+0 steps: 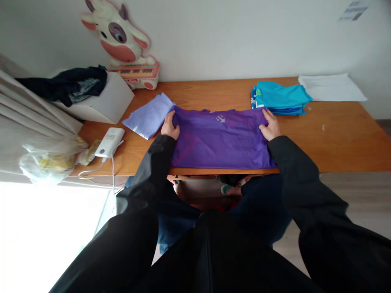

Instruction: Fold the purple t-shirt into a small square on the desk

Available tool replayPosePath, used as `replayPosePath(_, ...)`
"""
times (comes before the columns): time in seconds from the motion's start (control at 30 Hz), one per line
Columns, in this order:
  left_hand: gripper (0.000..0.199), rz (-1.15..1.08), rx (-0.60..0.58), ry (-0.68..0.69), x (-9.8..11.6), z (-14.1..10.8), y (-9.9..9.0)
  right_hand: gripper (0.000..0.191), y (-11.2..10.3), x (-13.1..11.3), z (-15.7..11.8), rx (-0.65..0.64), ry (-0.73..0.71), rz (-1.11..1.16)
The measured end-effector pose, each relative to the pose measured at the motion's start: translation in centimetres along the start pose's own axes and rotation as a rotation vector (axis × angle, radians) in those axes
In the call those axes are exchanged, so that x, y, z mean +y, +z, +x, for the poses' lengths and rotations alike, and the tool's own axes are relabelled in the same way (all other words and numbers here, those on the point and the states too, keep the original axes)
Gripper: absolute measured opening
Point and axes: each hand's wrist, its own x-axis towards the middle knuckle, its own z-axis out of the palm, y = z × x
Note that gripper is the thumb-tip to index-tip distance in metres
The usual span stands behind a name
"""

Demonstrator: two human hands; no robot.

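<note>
The purple shirt (221,138) lies flat across the near edge of the wooden desk (336,138), its collar toward the wall, and looks to be mid-fold: both side edges are gripped, so the next move likely calls for drawing them evenly inward. The left hand (170,126) pinches its left edge, the right hand (270,127) its right edge, the shirt stretched between them. Just beside the left hand lies a lilac cloth (149,116); behind the right hand sits a stack of blue shirts (279,97)
</note>
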Motion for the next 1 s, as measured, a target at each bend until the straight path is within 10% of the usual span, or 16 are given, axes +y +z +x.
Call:
replayPosePath(0.3,0.079,-0.304,0.155,-0.175,1.0,-1.8,-1.0,0.090,-0.8,0.9,-0.6,0.176,0.177,0.252)
replayPosePath(0.57,0.024,0.157,0.065,-0.301,4.7,-15.2,-9.5,0.045,-7.4,2.8,-16.5,-0.045,0.258,0.102)
replayPosePath(0.8,0.034,0.355,-0.230,-0.439,8.3,-19.4,-11.9,0.031,-8.1,0.1,-20.7,-0.120,0.201,-0.010)
replayPosePath(1.0,0.055,-0.029,-0.246,-0.547,9.6,-20.4,-10.7,0.050,-7.5,-2.1,-21.6,0.205,0.372,0.358)
